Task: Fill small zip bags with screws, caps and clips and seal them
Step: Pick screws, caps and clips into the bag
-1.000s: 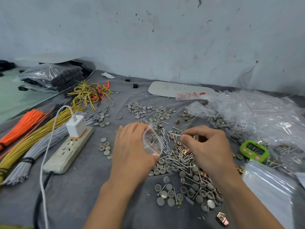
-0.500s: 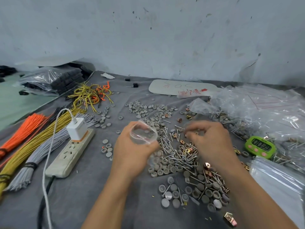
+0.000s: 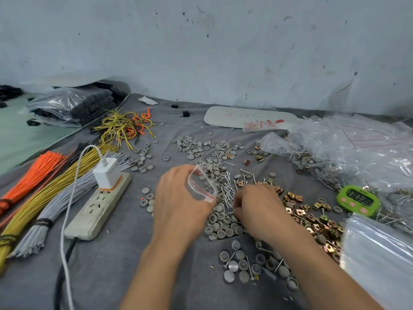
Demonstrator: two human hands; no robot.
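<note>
My left hand point(image 3: 178, 204) holds a small clear zip bag point(image 3: 202, 186) with a red seal line, its mouth held open toward the right. My right hand point(image 3: 257, 206) is down in the pile of silver screws point(image 3: 228, 191), fingers curled into the screws; what they pinch is hidden. Grey round caps point(image 3: 221, 229) lie heaped just below the bag and scattered further back point(image 3: 196, 146). Brass and copper clips point(image 3: 312, 218) are spread to the right of my right hand. All of it lies on a grey cloth point(image 3: 111, 265).
A white power strip point(image 3: 98, 206) with a charger and cable lies left. Bundles of orange, yellow and grey wires point(image 3: 44, 186) lie at far left. A green timer point(image 3: 358, 200), a stack of empty zip bags point(image 3: 380, 258) and filled bags point(image 3: 357, 153) sit right.
My right hand dropped from beside the bag's mouth down into the screw pile. The left hand turned the bag, its opening now facing right.
</note>
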